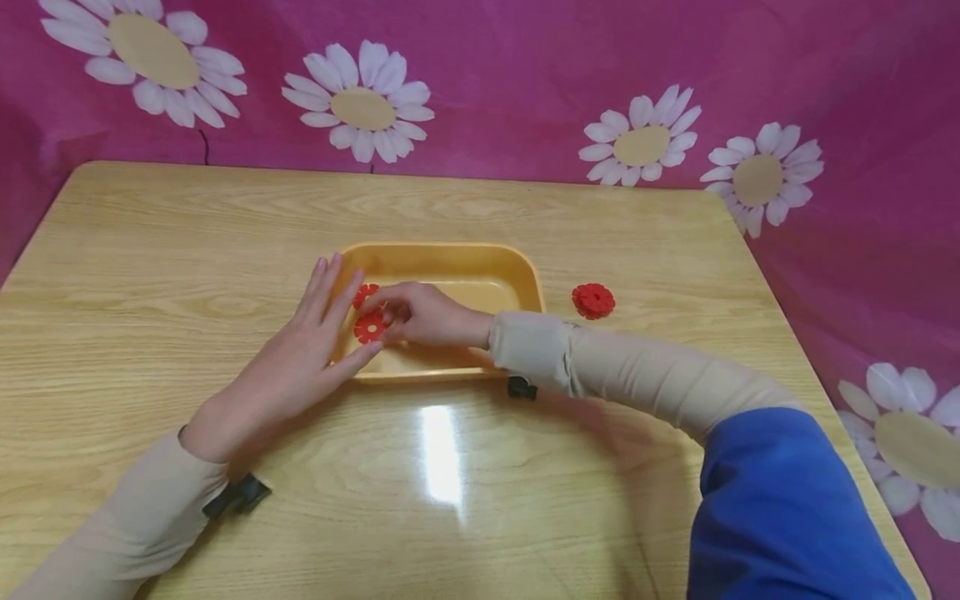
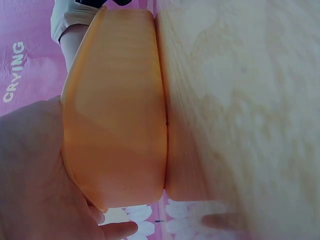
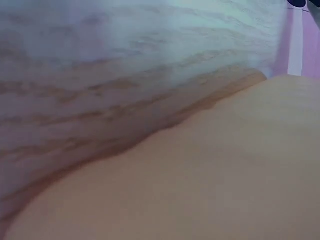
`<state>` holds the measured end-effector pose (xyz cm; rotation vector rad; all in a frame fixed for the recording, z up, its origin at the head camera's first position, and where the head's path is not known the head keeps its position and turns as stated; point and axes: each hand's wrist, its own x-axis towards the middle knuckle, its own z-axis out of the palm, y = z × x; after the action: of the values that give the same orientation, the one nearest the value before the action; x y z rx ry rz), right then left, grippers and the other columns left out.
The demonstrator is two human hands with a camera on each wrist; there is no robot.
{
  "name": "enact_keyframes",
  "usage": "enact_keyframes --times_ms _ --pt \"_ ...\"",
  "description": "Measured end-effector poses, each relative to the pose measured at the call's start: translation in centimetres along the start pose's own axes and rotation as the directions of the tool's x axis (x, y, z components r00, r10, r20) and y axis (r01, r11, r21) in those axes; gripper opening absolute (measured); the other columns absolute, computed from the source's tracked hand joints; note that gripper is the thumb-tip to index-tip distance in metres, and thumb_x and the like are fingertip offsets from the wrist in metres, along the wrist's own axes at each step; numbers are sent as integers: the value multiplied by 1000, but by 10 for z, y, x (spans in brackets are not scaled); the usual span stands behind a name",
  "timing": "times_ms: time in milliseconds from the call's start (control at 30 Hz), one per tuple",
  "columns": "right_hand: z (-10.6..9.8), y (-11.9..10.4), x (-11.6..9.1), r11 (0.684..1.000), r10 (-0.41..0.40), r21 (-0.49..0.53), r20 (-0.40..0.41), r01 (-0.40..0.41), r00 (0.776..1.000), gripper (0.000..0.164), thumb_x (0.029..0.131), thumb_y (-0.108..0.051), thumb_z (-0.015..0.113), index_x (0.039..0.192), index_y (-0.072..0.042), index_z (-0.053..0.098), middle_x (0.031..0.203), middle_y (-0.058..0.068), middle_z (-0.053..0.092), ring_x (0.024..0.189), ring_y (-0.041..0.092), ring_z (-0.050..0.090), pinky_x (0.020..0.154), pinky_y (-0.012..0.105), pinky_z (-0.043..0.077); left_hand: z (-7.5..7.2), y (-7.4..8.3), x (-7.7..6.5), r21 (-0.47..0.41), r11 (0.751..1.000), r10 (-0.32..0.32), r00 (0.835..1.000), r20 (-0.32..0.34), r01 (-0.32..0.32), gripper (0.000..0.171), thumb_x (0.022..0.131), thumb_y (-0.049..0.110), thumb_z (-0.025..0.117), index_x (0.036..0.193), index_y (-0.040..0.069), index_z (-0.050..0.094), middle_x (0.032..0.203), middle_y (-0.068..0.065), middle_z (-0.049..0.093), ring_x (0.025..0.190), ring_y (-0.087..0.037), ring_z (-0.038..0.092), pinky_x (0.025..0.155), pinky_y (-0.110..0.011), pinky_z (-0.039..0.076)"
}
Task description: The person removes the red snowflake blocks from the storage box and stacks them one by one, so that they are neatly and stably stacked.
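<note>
A yellow plastic tray (image 1: pixel 465 250) sits mid-table. Inside its left end are red notched interlocking discs, one toward the back (image 1: pixel 365 295) and one nearer the front (image 1: pixel 370 327). My right hand (image 1: pixel 431 317) reaches in over the tray with curled fingers and appears to pinch the nearer disc at its edge; the fingertips partly cover it. Against the tray's left end rests my left hand (image 1: pixel 300 350), fingers straight and spread, thumb over the rim. In the left wrist view that hand (image 2: pixel 30 165) lies along the tray's outer wall (image 2: pixel 115 115). The right wrist view shows no fingers.
A small pile of red notched discs (image 1: pixel 593 300) lies on the table (image 1: pixel 225 250), right of the tray. Dark wrist-camera pieces hang under the left sleeve (image 1: pixel 150 508) and right sleeve (image 1: pixel 532 346). A pink cloth with daisies (image 1: pixel 495 75) hangs behind the table.
</note>
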<state>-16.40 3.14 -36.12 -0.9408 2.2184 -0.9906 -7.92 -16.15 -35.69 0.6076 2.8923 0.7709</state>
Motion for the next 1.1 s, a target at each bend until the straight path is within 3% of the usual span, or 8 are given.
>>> enact_keyframes --times_ms 200,567,867,1100 --pt "4 -3 3 994 13 -106 0 -13 1000 40 89 -5 71 128 -6 64 103 6 65 86 17 55 78 20 47 1 0 0 0 1000 -21 1000 2 21 91 94 51 58 159 15 4 163 -2 -16 148 -21 -17 98 -63 39" --pt "6 -9 -1 986 4 -166 -47 -11 999 29 78 0 80 103 -4 65 93 6 61 87 18 53 74 21 45 0 0 -1 3 1000 3 1000 -10 -3 88 96 52 53 159 14 4 163 -3 -16 148 -21 -15 99 -62 39" --pt "-2 -11 -14 999 38 -23 -10 -38 999 32 82 2 77 108 -8 61 102 2 66 84 18 61 75 22 54 -1 -2 -1 -12 1000 1 1000 -2 -1 91 95 50 56 159 16 2 163 -2 -18 148 -23 -15 98 -64 39" --pt "-40 -18 -45 996 7 91 -146 6 989 37 80 7 76 114 -2 65 106 9 64 78 22 61 73 28 55 0 -1 -2 -9 1000 6 1000 -3 -6 88 97 53 51 159 16 1 161 0 -21 148 -24 -16 100 -67 35"
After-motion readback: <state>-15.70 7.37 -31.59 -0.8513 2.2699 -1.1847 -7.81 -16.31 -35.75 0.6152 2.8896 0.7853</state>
